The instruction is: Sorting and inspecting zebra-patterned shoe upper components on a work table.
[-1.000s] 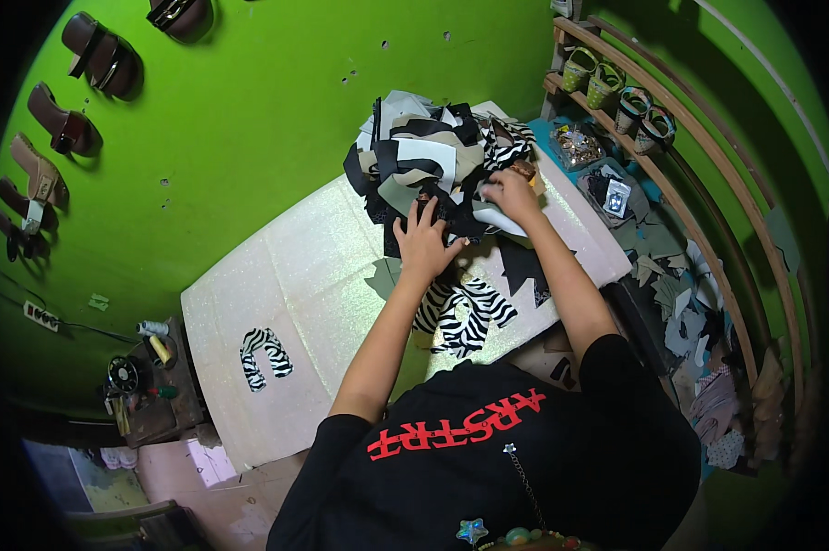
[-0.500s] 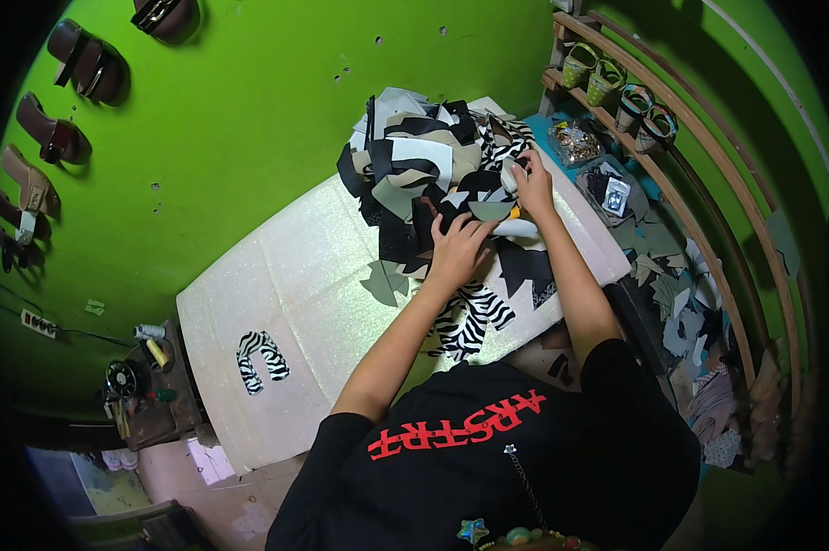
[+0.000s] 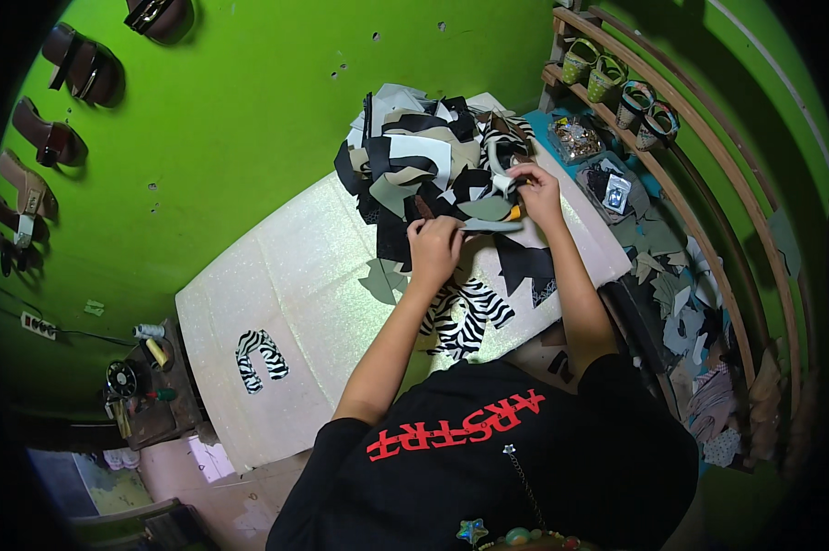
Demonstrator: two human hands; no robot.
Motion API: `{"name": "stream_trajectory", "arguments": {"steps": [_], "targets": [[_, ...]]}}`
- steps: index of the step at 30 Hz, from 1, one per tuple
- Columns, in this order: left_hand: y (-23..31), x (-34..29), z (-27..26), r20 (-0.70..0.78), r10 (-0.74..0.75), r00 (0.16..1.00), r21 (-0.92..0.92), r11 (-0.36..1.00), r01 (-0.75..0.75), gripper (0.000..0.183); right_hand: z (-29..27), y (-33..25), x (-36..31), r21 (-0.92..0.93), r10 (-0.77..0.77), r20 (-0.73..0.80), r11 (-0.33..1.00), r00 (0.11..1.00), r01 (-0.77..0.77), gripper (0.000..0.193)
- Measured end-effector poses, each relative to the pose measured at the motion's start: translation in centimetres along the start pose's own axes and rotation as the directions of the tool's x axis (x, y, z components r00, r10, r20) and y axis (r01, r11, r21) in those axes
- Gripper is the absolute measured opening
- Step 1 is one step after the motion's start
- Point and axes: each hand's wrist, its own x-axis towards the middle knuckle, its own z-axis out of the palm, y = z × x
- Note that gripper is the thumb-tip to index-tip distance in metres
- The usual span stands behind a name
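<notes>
A heaped pile of material scraps (image 3: 421,147), in black, white, grey, beige and zebra print, lies at the far end of the pale sheet. At its near left side is my left hand (image 3: 435,246), fingers curled down into black and brown pieces; what they grip is hidden. My right hand (image 3: 536,195) is at the pile's right side, thumb and fingers closed on a light grey-white scrap (image 3: 502,181). Between both hands lie a grey-green scrap (image 3: 490,209) and a bit of yellow (image 3: 514,213). Zebra-print pieces (image 3: 474,312) lie below my left hand.
The glittery pale sheet (image 3: 249,257) covers the work surface, with a U-shaped zebra-print cutout (image 3: 262,360) at its left. On the right stands a wooden rack (image 3: 676,151) with small baskets (image 3: 607,81), above more scraps (image 3: 662,243). Sandals (image 3: 88,69) hang on the green wall.
My left hand has shifted left and its fingers have curled in. My right hand has moved slightly down and right, and scraps between the hands have shifted.
</notes>
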Motion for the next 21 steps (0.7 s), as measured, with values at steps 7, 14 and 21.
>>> {"name": "stream_trajectory", "arguments": {"steps": [7, 14, 21], "targets": [[-1.2, 1.1, -1.1, -0.132, -0.285, 0.949, -0.195, 0.946, 0.257, 0.012, 0.3, 0.8, -1.0, -0.157, -0.049, 0.05, 0.986, 0.998, 0.056, 0.031], [-2.6, 0.6, -0.9, -0.173, -0.437, 0.883, -0.27, 0.883, 0.384, 0.015, 0.7, -0.5, -1.7, -0.208, 0.031, 0.008, 0.978, 0.999, -0.029, 0.027], [-3.5, 1.2, -2.0, -0.297, -0.425, 0.855, -0.265, 0.897, 0.354, 0.016, 0.3, 0.0, -1.4, -0.244, -0.132, -0.27, 0.968, 0.954, 0.065, 0.021]]}}
